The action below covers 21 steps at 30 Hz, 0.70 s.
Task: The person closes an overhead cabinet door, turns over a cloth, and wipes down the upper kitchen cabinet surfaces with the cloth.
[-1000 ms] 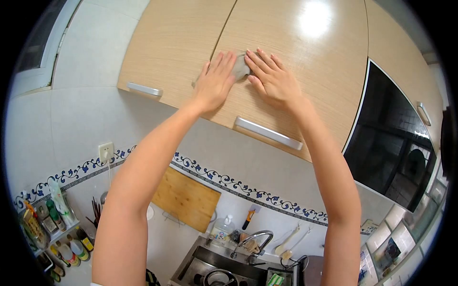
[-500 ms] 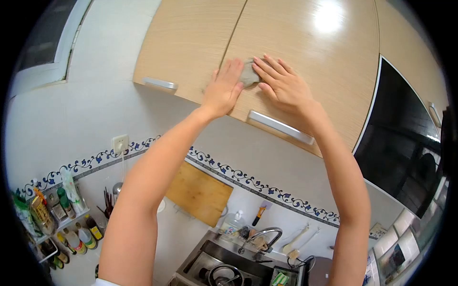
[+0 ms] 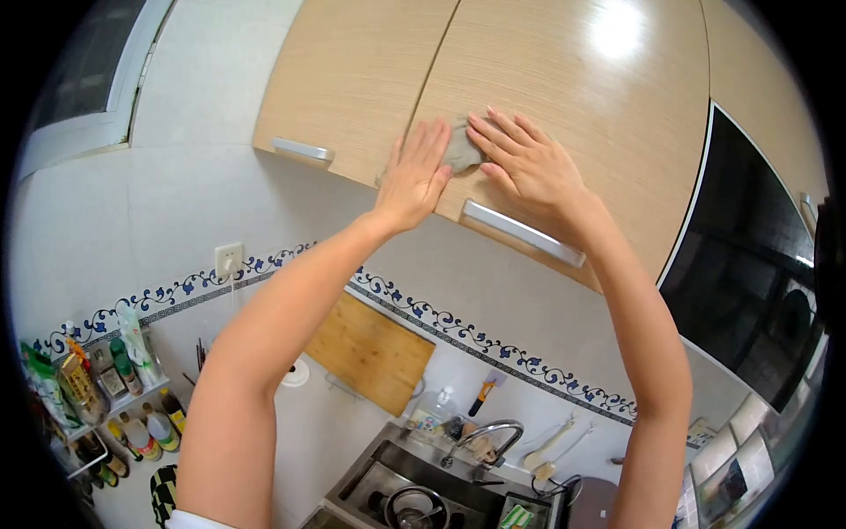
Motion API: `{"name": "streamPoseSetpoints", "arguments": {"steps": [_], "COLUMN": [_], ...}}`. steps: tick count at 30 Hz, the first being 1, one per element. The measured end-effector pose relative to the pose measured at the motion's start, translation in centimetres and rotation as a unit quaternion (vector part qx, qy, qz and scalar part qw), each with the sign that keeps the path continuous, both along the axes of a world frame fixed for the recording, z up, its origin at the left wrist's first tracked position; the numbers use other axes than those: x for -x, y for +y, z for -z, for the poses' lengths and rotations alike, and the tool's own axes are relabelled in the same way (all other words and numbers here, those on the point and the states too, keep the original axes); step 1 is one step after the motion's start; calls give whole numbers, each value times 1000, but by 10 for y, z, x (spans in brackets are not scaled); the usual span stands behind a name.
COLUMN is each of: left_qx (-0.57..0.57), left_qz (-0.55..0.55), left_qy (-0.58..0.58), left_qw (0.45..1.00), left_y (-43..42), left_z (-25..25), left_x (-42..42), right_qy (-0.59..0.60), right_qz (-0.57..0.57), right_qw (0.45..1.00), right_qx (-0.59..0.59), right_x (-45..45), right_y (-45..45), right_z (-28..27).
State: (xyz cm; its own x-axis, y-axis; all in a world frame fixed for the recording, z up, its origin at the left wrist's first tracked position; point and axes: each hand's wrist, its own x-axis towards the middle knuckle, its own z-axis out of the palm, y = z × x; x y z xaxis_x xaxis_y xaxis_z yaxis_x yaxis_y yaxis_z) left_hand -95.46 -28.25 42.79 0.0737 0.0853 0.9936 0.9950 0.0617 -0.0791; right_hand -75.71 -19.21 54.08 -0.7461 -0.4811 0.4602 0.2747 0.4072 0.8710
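Both my hands lie flat on the light wood cabinet doors overhead, with a grey cloth between and partly under them. My left hand is near the seam of two doors, its fingers stretched upward and slightly blurred, at the cloth's left side. My right hand rests on the wider cabinet door, fingers extended over the cloth's right edge. A silver handle sits just below my right hand. How much cloth lies beneath each palm is hidden.
Below are a steel sink with dishes in it, a curved faucet and a wooden cutting board against the wall. Bottles stand on a rack at left. A dark glossy panel is at right.
Both hands and the cloth have slid slightly down the door, closer to the handle. The view has shifted a little, and a dark patterned item shows more at lower left.
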Motion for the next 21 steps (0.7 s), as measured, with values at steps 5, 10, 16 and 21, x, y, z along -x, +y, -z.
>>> {"name": "streamPoseSetpoints", "arguments": {"steps": [5,10,16,21], "left_qx": [24,25,21,15], "left_qz": [16,13,10,45], "left_qy": [-16,12,68,71], "left_qw": [999,1000,997,996], "left_y": [-3,-6,-10,-14], "left_z": [0,-4,-20,-37], "left_x": [0,6,25,42], "right_qy": [-14,-16,8,31], "right_qz": [-12,0,6,11], "right_qw": [1000,1000,1000,999], "right_qx": [17,22,21,26], "right_x": [-4,-2,11,28], "right_y": [0,-3,-7,-15], "right_z": [3,0,-4,-12]}}
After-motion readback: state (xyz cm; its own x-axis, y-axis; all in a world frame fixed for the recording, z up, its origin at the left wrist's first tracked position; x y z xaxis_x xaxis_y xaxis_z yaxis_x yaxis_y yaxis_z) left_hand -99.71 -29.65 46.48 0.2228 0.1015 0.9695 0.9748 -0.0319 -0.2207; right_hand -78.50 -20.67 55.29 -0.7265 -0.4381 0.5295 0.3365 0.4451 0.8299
